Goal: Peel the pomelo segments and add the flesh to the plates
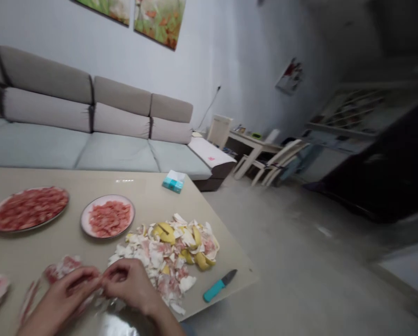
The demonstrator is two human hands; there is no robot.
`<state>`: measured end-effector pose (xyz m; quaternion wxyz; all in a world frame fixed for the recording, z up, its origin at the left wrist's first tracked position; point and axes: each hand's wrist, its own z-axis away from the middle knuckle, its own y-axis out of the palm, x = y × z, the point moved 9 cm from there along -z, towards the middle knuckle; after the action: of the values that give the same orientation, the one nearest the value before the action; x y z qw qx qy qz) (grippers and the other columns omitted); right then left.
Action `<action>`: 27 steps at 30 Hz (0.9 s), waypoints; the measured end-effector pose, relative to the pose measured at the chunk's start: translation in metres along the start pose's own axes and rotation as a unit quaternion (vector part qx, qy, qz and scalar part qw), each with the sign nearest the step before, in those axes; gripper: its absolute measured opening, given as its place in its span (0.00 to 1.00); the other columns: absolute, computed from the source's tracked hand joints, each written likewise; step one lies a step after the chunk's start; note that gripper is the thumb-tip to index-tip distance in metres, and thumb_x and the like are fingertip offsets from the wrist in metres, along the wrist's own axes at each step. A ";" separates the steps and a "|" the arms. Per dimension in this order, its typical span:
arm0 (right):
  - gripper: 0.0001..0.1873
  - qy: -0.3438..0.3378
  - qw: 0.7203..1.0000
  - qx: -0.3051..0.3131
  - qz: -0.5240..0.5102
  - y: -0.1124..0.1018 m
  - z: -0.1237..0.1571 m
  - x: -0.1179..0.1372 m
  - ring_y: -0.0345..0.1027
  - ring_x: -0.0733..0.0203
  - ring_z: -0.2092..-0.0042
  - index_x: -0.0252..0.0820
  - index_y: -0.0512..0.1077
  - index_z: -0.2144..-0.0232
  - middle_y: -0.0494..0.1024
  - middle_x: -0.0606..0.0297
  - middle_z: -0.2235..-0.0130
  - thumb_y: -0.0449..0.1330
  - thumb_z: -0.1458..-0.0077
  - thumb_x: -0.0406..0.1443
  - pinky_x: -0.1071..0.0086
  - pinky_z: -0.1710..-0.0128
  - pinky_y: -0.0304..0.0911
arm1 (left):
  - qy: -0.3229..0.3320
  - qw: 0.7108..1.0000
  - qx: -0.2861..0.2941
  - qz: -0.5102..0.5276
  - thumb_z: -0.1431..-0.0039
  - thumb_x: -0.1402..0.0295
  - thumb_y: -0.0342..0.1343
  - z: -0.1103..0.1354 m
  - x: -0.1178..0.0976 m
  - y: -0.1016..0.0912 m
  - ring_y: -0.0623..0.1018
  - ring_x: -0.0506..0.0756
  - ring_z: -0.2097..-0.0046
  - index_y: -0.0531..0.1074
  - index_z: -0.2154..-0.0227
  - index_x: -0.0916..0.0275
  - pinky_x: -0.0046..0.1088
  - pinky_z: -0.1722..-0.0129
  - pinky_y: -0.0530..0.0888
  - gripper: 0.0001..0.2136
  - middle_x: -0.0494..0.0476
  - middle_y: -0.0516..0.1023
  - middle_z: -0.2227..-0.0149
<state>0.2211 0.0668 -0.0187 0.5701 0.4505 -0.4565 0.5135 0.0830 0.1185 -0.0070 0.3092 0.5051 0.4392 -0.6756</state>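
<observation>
Pomelo scrap pinched btwn L hand, R hand

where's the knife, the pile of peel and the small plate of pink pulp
knife with teal handle (213, 291), head view, on the handle
pile of citrus peel (167, 247), head view, on the white pith mid-pile
small plate of pink pulp (107, 198), head view, on the far rim

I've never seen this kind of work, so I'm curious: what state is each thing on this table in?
left hand: fingertips pinched on a pale membrane
right hand: pinching the same membrane
small knife: lying on the table, blade bare
peel heap: torn up, yellow rind and white pith
small plate: holding pink pulp
large plate: heaped with pink pulp
</observation>
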 end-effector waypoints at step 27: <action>0.06 -0.137 0.920 -0.146 0.336 -0.036 -0.128 0.065 0.69 0.60 0.64 0.40 0.77 0.70 0.77 0.61 0.65 0.61 0.52 0.30 0.67 0.59 0.62 | -0.106 0.916 0.053 0.383 0.53 0.52 0.63 0.002 0.013 0.018 0.59 0.40 0.84 0.71 0.69 0.65 0.21 0.85 0.48 0.20 0.50 0.72 0.69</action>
<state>0.2680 0.2013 0.0206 0.3559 0.2481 -0.7245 0.5356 0.0939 0.1098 -0.0244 0.5623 0.5753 0.1404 -0.5772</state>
